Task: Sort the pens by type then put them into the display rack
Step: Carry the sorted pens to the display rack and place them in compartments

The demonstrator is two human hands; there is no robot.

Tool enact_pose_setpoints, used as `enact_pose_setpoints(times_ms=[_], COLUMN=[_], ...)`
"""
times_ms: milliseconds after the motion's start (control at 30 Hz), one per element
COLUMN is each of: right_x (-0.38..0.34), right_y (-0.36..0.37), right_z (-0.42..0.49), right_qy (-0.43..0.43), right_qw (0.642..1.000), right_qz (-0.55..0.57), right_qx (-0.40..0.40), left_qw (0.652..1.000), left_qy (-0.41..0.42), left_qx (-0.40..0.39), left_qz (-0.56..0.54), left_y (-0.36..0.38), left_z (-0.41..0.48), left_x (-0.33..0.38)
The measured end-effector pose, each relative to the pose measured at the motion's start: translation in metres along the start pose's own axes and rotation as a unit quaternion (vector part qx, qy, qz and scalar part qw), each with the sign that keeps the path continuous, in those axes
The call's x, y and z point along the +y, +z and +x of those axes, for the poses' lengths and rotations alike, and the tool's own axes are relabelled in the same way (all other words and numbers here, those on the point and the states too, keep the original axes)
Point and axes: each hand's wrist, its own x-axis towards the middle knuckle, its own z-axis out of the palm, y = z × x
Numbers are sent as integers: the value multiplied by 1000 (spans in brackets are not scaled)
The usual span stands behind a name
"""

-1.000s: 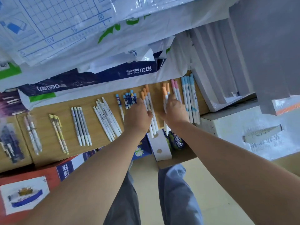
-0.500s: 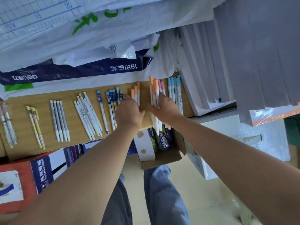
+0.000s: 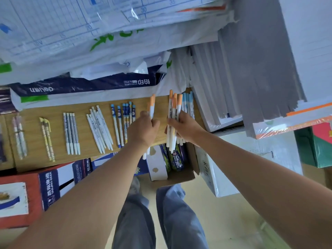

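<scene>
Pens lie sorted in groups on a wooden board. My left hand grips two orange-capped white pens, lifted off the board. My right hand holds a bundle of orange-capped pens. Just right of that bundle lie light-blue-capped pens. Left of my hands lie blue patterned pens, plain white pens, grey patterned pens, two yellow pens and pale pink pens. No display rack is in view.
Wrapped paper reams and a dark blue package lie along the board's far edge. Grey paper stacks rise at the right. Under the board stand an open carton with cans, a white box and a red box.
Both hands have closed round orange-capped pens and raised them off the board. The right hand's bundle has gathered more tightly. The camera has shifted a little.
</scene>
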Motion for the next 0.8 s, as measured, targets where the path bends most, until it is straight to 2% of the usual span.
enact_pose_setpoints(times_ms=[100,200,300,433,567,700,800], right_x=[-8,-21,-30,-39,-47,-59,-65], right_y=[-5,-10,-13,-19,-30,-57,-86], right_z=[-20,-49,-83,-132,-185,-233,-258], right_qy=[-3,-15,-16,-34,-44,-88,-112], right_qw=[999,998,995,985,969,939,910], right_qz=[37,65,87,147,201,274,335], right_qx=[-3,17,45,81,135,186,219], left_qw=[992,961,935,928,935,943,942], left_qy=[8,-6,-19,-6,55,112,125], left_qx=[-23,-56,-70,-84,-108,-127,-142], left_qz=[-120,-272,-348,-364,-334,-288,-277], left_y=[-16,-40,-62,-92,-122,-145,-155], left_z=[-15,-32,-51,-89,-131,-164,-185], left_x=[6,18,31,55,80,114,148])
